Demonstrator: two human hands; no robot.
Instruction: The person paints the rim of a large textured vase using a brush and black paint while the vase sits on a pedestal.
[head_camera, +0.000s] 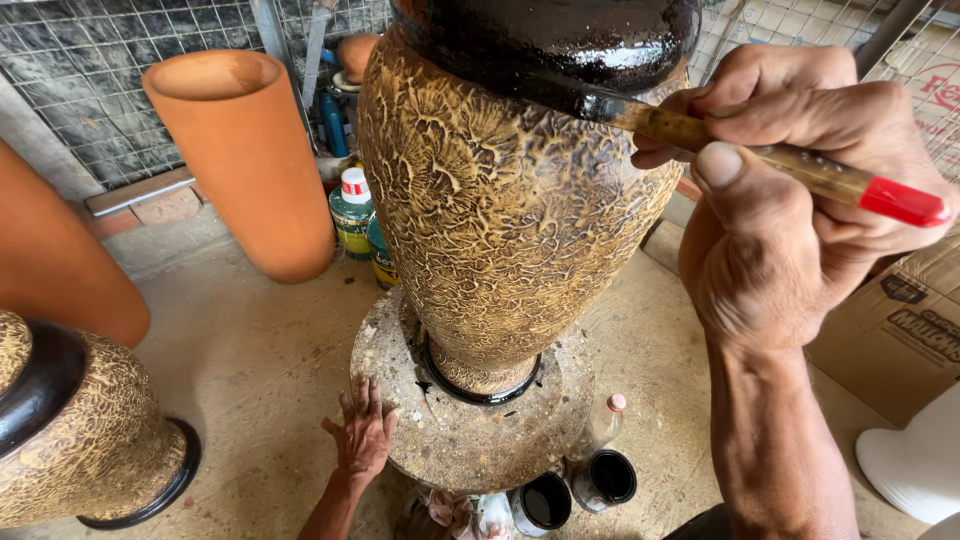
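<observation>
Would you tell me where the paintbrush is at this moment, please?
In the head view the paintbrush is at upper right, gripped in the right hand, its tip against the glossy black band near the top of the textured vase.

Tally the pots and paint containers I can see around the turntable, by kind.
Textured brown vases with black trim: 2
Plain terracotta pots: 2
Open black paint tins: 2
Green labelled cans: 2
Small clear bottle: 1
Total: 9
</observation>
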